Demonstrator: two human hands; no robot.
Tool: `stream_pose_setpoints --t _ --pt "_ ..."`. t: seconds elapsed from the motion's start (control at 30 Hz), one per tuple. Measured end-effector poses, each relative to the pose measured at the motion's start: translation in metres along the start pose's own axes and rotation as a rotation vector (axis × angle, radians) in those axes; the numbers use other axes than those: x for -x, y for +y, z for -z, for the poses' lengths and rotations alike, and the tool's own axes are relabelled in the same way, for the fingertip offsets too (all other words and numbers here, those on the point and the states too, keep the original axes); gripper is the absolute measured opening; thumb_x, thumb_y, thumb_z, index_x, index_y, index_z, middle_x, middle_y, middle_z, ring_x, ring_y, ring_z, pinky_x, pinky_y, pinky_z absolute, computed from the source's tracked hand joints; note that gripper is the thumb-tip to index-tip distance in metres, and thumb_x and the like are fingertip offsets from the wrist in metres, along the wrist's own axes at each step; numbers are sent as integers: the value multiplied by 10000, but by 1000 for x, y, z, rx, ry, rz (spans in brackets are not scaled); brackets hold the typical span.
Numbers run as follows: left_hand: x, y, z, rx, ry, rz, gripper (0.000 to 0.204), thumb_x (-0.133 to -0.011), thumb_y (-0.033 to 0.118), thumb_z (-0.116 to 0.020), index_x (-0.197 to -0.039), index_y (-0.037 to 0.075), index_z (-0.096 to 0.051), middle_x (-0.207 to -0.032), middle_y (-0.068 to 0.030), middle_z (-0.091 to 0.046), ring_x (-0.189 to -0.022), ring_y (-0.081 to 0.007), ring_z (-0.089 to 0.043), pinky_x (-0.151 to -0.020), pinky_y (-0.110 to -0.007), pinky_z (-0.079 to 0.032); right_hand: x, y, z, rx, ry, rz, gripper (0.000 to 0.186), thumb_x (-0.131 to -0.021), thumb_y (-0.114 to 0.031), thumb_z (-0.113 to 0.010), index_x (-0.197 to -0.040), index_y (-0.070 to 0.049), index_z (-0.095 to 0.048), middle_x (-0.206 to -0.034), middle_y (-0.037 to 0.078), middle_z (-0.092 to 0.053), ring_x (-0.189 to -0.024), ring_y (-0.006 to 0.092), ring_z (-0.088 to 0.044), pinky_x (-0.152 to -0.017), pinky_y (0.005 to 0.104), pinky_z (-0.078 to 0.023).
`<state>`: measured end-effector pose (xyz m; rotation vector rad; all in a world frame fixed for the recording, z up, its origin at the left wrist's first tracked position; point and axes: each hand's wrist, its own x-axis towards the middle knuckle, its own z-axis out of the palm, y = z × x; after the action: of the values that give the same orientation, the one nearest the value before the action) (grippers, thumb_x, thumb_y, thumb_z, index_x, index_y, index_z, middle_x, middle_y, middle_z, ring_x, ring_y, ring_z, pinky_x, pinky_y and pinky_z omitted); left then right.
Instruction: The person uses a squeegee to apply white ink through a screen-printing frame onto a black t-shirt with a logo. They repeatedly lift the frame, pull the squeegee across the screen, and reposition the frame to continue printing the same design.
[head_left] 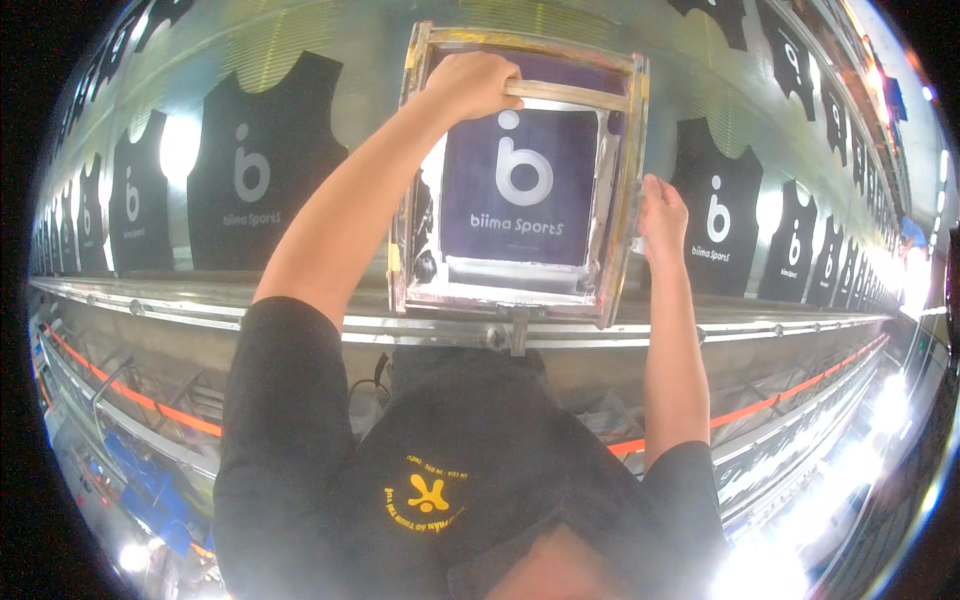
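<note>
A screen-printing frame lies on the long table in front of me. Its mesh shows a dark panel with a white round logo and lettering, and white ink is smeared around the edges. Across the far part of the frame sits a squeegee with a pale wooden handle. My left hand is closed round the squeegee's left end, the arm reaching over the frame's left side. My right hand is closed at the frame's right edge, fingers curled against it; the fingertips are partly hidden.
Dark sleeveless shirt pieces with the same white logo lie in rows left and right along the table. A metal rail runs along the table's near edge, with a bracket below the frame. Orange strips stretch behind me.
</note>
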<state>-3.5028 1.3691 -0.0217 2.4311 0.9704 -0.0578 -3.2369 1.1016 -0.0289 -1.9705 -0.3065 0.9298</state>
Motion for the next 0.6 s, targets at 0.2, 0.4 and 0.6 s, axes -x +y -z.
stream_pose_setpoints --t 0.2,0.4,0.6 --pt "94 31 -33 24 27 51 495 -936 569 -774 -1245 183 -773 -1180 -58 -794 -1073 -313 -761 -914 -488 -604 11 -18 2 -58 -19 125 365 -1041 -293 -772 -1211 27 -725 -700 -52 -529 -492 22 -406 -420 238 -282" --pt "272 85 -146 -161 196 -118 557 -961 494 -767 -1404 167 -679 -1439 -8 -698 -1330 -248 -642 -1052 -437 -585 10 -21 1 -67 -9 184 374 -1021 -321 -778 -1165 24 -758 -743 -26 -585 -534 43 -462 -457 250 -349" --pt "301 72 -129 81 235 -110 460 -923 302 -796 -1337 117 -717 -1352 -48 -737 -1271 -276 -680 -1070 -428 -553 28 -27 -19 26 124 391 386 -1028 -309 -741 -1192 40 -771 -1018 72 -759 -882 123 -663 -792 306 -545"
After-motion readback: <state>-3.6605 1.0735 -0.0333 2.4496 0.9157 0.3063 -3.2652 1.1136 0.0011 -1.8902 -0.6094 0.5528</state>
